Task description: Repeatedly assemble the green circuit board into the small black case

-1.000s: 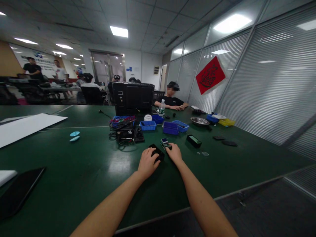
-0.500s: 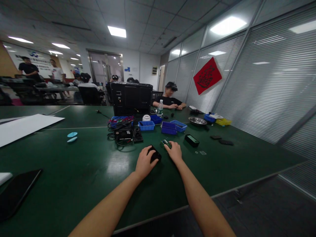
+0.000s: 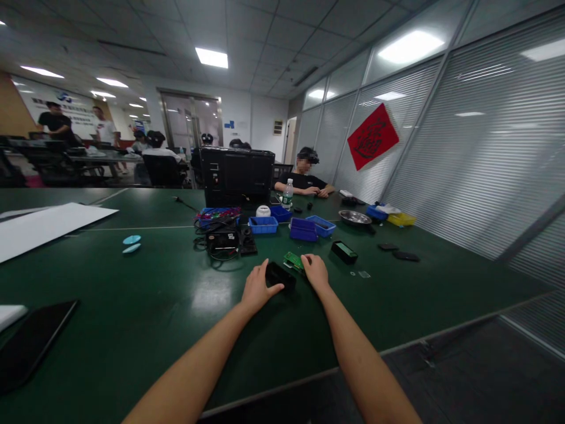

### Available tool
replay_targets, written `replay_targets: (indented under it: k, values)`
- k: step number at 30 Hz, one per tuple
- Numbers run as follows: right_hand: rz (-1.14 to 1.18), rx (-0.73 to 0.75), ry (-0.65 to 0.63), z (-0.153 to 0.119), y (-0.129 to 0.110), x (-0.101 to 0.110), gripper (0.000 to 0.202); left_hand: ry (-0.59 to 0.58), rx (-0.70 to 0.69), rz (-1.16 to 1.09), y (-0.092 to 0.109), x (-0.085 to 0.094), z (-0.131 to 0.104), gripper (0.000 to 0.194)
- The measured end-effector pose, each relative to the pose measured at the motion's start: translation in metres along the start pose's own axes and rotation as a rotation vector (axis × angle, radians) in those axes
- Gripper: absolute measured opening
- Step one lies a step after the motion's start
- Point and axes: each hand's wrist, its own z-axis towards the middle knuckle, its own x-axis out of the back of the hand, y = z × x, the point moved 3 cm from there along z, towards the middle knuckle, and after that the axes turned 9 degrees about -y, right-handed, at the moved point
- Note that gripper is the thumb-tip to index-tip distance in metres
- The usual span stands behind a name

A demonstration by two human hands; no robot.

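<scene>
Left hand: its (image 3: 258, 285) thumb and fingers grip the sides of the black box.
Right hand: it (image 3: 316, 273) pinches the near end of the green board.
Black box: it (image 3: 282, 275) sits on the table (image 3: 185, 341), at nine o'clock from the right hand.
Green board: it (image 3: 293, 259) is just past the black box, at ten o'clock from the right hand.
Black case: it (image 3: 345, 252) lies at two o'clock from the right hand.
Blue tray: it (image 3: 263, 226) is at twelve o'clock from the left hand.
Shiny bowl: it (image 3: 355, 218) is farther off, at one o'clock from the right hand.
</scene>
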Motion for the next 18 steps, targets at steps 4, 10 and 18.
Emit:
replay_targets:
  k: [4,10,18]
  values:
    - [-0.071,0.034,-0.036,-0.002,-0.002,-0.008,0.051,-0.006,0.045,0.019,0.001,0.001,-0.001,0.083]
    - [0.016,0.163,-0.205,0.002,-0.004,-0.019,0.039,-0.062,-0.037,-0.019,0.004,-0.001,0.007,0.096]
    - [0.101,0.24,-0.219,0.002,-0.003,-0.008,0.043,-0.109,-0.073,-0.045,0.004,0.001,0.01,0.071]
